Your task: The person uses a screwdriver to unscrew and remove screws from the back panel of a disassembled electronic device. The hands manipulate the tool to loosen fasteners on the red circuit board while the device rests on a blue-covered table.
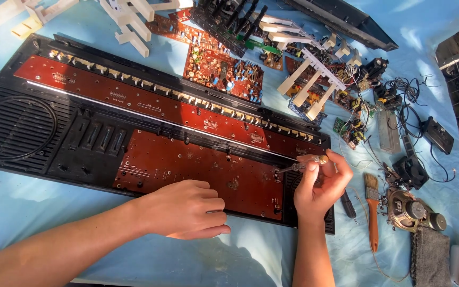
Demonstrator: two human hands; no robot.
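Head view: right hand (320, 188) was clamped on a small screwdriver (306, 165), its tip lying on the red circuit board (187, 165) near the board's right edge. Left hand (184, 208), fingers curled together and holding nothing visible, rested on the board's near edge. Board sat inside a long black casing (22, 127) on a blue cloth (251, 255). Open cloth lay near the casing's front edge; a brush (372, 207) and speaker (407, 210) crowded the right.
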